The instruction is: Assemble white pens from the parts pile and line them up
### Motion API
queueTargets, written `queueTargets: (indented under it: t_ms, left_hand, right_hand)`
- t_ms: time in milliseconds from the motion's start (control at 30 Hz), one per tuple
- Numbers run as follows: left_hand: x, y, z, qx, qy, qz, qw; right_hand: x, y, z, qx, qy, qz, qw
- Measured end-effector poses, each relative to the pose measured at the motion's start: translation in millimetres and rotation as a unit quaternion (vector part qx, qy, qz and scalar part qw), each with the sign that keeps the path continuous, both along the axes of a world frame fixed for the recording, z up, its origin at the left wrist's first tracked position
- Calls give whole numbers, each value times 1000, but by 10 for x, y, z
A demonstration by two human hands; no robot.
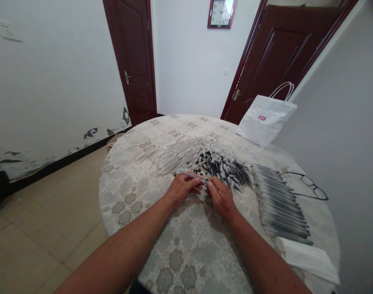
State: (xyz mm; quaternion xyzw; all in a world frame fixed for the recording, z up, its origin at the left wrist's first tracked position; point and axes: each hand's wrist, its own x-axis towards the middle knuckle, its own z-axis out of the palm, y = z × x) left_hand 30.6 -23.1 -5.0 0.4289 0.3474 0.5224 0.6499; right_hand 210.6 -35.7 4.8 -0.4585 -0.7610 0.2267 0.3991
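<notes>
A pale, clear pen barrel (187,173) lies slantwise in my left hand (180,188), its far end pointing up and to the left. The thumb and fingers of that hand are closed on it near its lower end. Right at this end my right hand (220,197) pinches with thumb and forefinger; what sits between them is too small to make out. Just beyond both hands are small black plugs (198,170), loose on the tablecloth. A heap of clear barrels (178,154) spreads behind my left hand, and black-and-white pen refills (218,165) are piled behind my right.
Finished-looking pens (283,204) lie in a row on the right of the round table (128,179). Beside them are eyeglasses (315,188) and a folded white sheet (309,258). A white paper bag (266,122) stands at the back right, near the wall.
</notes>
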Motion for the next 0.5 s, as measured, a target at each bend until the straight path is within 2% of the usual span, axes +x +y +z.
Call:
queueTargets:
  t_ms: [167, 367, 433, 500]
  left_hand:
    - [0, -7, 15, 3, 10, 1, 1000]
    - [-21, -22, 83, 44, 96, -3, 994]
    - [-71, -3, 104, 40, 87, 28, 995]
    - [-155, 28, 126, 32, 43, 90, 994]
  right_hand:
    - [-7, 13, -32, -14, 26, 7, 1000]
    - [-34, 12, -4, 8, 59, 21, 998]
    - [-7, 25, 7, 2, 74, -10, 997]
    - [47, 54, 8, -3, 103, -57, 993]
